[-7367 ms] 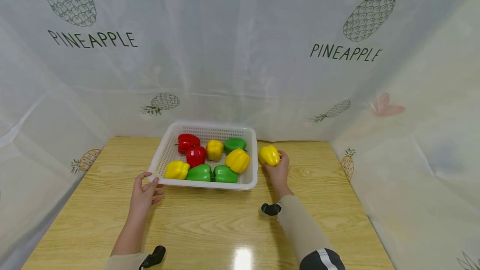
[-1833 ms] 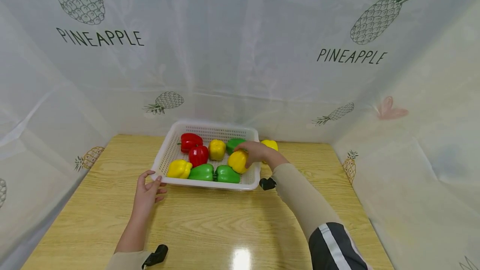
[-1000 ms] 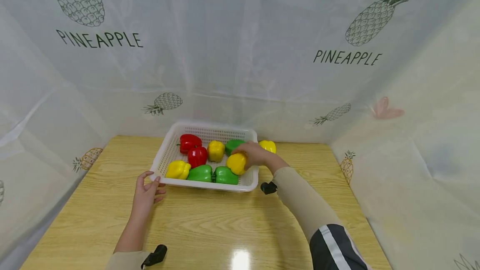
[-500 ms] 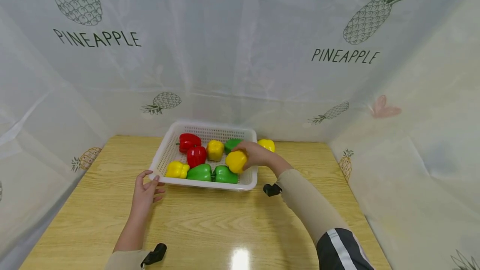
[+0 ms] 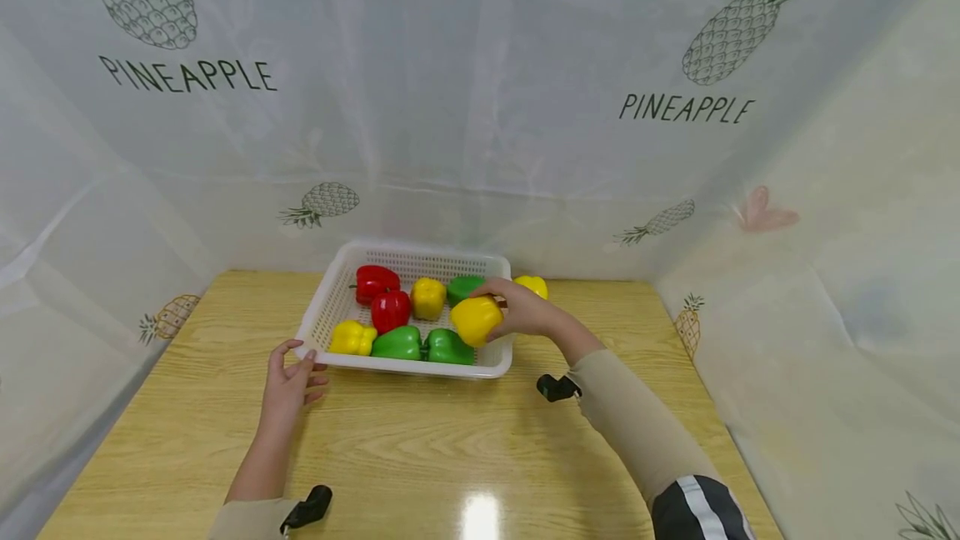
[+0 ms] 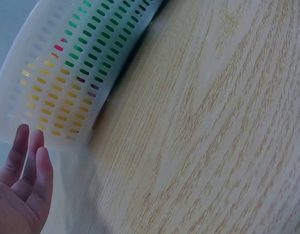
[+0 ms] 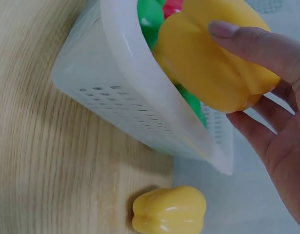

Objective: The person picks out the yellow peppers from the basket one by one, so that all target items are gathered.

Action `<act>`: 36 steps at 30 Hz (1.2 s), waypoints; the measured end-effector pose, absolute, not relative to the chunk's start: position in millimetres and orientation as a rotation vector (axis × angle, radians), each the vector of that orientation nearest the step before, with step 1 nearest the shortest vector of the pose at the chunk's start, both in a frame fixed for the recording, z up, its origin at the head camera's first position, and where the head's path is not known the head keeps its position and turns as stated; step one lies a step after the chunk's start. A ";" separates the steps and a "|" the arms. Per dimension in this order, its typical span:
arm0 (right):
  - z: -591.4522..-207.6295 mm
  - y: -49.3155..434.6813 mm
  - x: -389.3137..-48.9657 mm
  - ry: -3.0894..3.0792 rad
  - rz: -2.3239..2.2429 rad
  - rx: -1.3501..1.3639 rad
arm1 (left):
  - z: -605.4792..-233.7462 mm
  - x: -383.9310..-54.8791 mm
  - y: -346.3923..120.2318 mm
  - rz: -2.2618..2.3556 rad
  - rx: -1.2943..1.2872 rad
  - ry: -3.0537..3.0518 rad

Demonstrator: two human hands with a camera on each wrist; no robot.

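Observation:
A white plastic basket (image 5: 412, 365) holds red, green and yellow bell peppers. My left hand (image 5: 287, 386) pinches its near left corner between thumb and forefinger; the left wrist view shows the other fingers (image 6: 30, 161) beside the perforated wall. Thumb and fingers of my right hand (image 5: 525, 311) grip a yellow bell pepper (image 5: 476, 322) at the basket's right side. In the right wrist view, that pepper (image 7: 213, 63) is tilted, level with or above the rim. Another yellow bell pepper (image 7: 169, 210) lies on the table outside the basket, partly hidden by my right hand in the head view.
Inside the basket lie two red peppers (image 5: 391, 311), yellow peppers (image 5: 428, 298) and green peppers (image 5: 397, 343). The wooden table (image 5: 420, 448) extends toward me. A pineapple-print sheet (image 5: 435, 107) hangs behind and at the sides.
My right hand has let go of one yellow pepper right of the basket, reached into the basket and gripped another, now slightly raised. My left hand stays at the corner.

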State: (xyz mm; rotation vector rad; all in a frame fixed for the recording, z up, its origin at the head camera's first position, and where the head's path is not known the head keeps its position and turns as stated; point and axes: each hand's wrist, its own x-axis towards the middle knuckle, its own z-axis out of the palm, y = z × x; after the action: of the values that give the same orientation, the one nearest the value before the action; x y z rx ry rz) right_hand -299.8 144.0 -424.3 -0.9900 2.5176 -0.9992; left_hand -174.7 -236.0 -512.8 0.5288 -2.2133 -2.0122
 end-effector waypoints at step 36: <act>-443.3 218.5 -250.2 2.457 -1.515 -0.599 | -514.3 -174.6 -237.6 -2.003 0.484 -2.264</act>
State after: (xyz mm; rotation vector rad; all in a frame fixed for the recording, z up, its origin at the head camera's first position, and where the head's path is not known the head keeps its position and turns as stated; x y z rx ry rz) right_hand -250.2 218.5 -443.3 -0.5992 2.4575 -1.5150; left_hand -174.6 -237.6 -514.3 0.4841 -2.2642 -2.0032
